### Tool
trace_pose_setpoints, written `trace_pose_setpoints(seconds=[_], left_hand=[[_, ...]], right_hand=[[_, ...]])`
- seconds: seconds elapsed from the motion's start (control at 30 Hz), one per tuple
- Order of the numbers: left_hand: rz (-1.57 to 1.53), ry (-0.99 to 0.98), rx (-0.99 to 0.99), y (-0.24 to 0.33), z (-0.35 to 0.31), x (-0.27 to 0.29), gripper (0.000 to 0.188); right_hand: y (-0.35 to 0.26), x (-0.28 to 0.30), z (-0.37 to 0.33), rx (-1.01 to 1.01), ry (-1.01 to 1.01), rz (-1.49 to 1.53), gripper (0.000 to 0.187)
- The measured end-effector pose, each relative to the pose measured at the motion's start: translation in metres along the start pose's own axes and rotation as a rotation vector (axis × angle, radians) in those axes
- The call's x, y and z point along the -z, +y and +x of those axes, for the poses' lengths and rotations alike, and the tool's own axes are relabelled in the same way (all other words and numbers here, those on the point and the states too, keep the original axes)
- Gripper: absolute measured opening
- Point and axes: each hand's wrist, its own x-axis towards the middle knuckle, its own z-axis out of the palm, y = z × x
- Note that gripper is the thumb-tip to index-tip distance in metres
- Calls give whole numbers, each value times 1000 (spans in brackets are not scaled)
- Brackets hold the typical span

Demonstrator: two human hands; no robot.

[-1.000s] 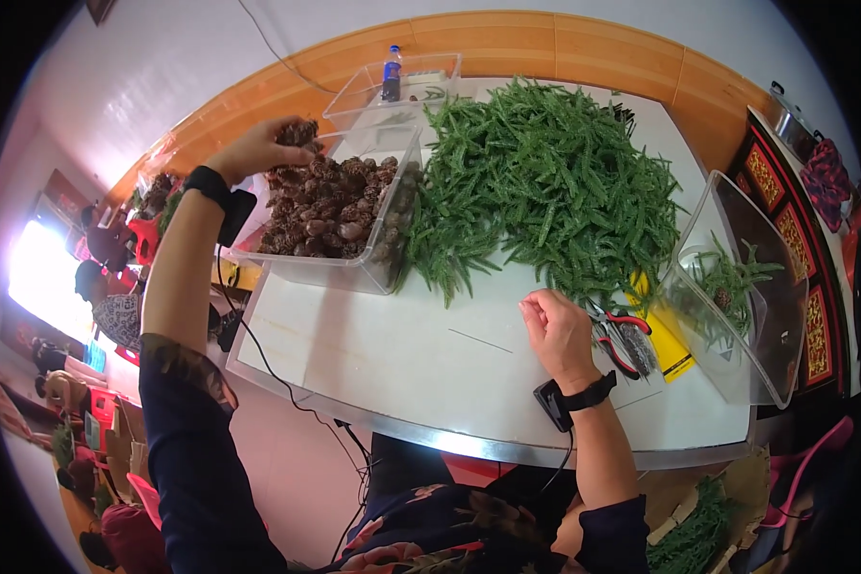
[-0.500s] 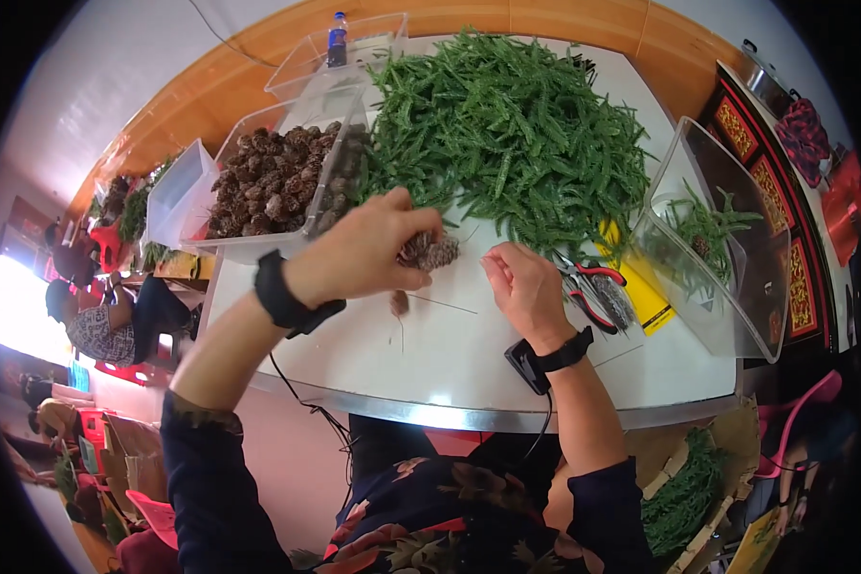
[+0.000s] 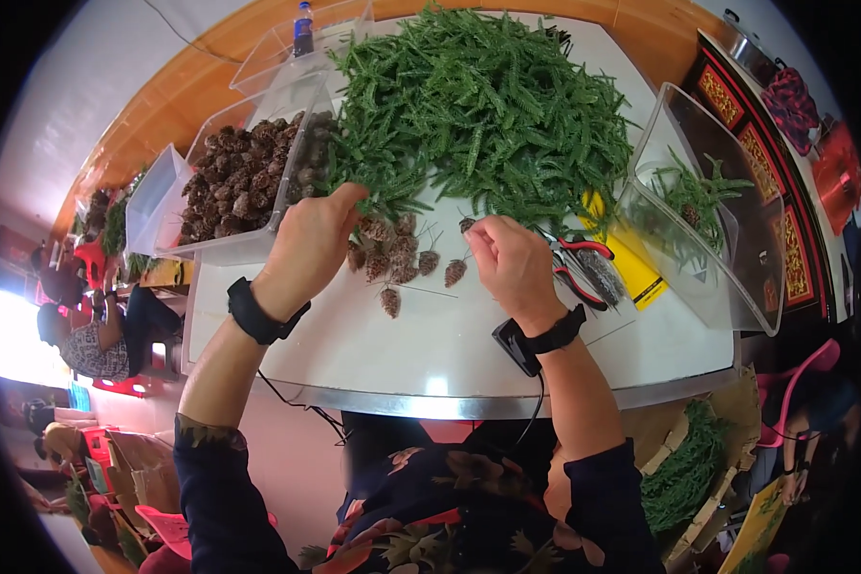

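**Sorting cones at the table**

Resting on the white table (image 3: 430, 344), the left hand (image 3: 311, 244) lies loosely curled over small pine cones (image 3: 392, 258), gripping none that I can see. The right hand (image 3: 512, 263) pinches one cone (image 3: 467, 225) in curled fingers. Loose cones lie between them, stems pointing mostly away. Beyond, green sprigs (image 3: 478, 105) are heaped.
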Motion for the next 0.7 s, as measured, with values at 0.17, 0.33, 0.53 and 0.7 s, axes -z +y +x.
trace_pose_setpoints(seconds=[0.17, 0.33, 0.53, 0.7], left_hand=[[-49, 131, -64, -7, -10, -11, 18], [-408, 441, -151, 39, -31, 5, 6], [-1327, 1000, -1465, 90, -143, 46, 17], [-1334, 998, -1485, 92, -164, 45, 12]], right_hand=[[3, 3, 6, -26, 91, 66, 10], [11, 11, 7, -125, 156, 100, 13], [3, 14, 15, -95, 200, 40, 19], [14, 21, 15, -159, 214, -56, 26]])
